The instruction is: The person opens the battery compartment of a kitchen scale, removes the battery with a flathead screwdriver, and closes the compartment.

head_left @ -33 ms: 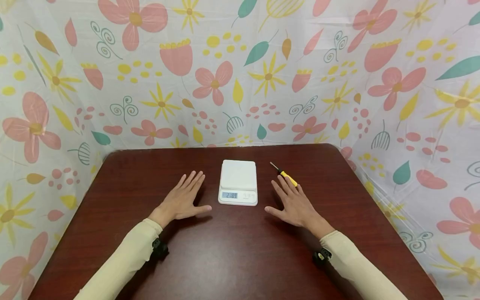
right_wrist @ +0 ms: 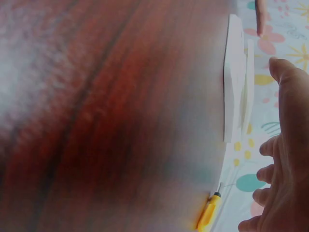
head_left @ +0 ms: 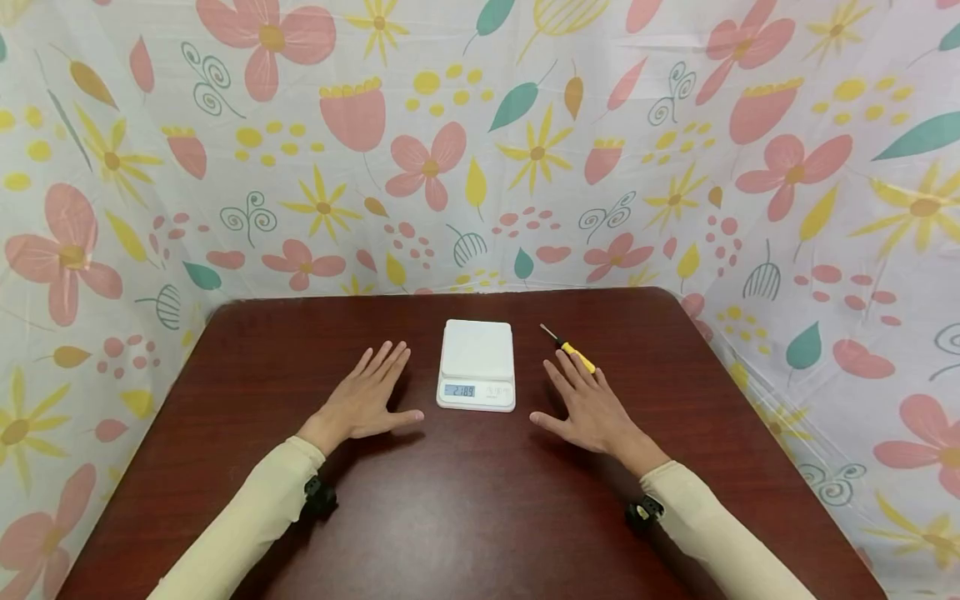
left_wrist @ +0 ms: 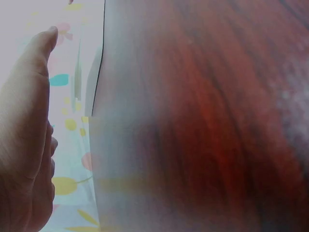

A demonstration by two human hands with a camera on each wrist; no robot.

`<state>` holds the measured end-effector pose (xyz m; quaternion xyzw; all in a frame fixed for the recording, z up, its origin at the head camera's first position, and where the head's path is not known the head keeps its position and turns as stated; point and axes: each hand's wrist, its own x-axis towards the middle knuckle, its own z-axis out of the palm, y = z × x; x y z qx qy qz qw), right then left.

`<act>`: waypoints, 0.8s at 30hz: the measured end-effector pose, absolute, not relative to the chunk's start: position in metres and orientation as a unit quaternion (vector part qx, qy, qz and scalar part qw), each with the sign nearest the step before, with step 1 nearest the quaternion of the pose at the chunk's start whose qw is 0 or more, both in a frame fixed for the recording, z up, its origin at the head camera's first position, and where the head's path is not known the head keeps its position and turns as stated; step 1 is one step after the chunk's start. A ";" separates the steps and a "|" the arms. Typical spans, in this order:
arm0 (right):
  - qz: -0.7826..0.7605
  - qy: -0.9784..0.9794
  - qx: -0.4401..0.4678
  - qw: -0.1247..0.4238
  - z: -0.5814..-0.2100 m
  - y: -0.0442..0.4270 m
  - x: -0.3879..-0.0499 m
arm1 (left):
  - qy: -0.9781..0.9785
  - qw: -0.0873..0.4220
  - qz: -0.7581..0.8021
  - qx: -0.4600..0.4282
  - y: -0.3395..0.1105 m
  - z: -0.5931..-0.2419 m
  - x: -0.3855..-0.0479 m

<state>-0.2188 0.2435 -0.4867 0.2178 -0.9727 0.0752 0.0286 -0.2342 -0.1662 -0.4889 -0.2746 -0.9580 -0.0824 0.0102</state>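
A white digital kitchen scale [head_left: 477, 350] sits on the table between the two hands, its small display [head_left: 460, 391] showing digits and its platform bare. To its left is my left hand [head_left: 362, 400], palm down with fingers straight and thumb spread towards the scale. On the other side my right hand [head_left: 588, 408] has the same spread pose. A screwdriver [head_left: 577, 357] with a yellow and black handle lies just beyond the right fingertips, partly overlapped by them in the head view. The right wrist view shows the screwdriver [right_wrist: 209, 212] apart from the fingers. Neither hand holds anything.
The dark red-brown wooden table [head_left: 450, 517] has rounded far corners. A white curtain [head_left: 480, 208] with flowers and leaves hangs behind it and along both sides. Each forearm wears a light sleeve and a black wrist device [head_left: 320, 497].
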 end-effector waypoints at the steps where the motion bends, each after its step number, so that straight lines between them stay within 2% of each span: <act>1: 0.076 -0.972 0.218 0.031 -0.487 0.243 -0.219 | -0.959 0.008 -0.082 -0.272 -0.166 -0.489 -0.234; 17: 0.077 -0.971 0.224 0.034 -0.480 0.242 -0.220 | -0.961 0.010 -0.090 -0.262 -0.166 -0.484 -0.235; 24: 0.071 -0.972 0.225 0.017 -0.470 0.241 -0.222 | -0.961 0.001 -0.078 -0.264 -0.166 -0.470 -0.235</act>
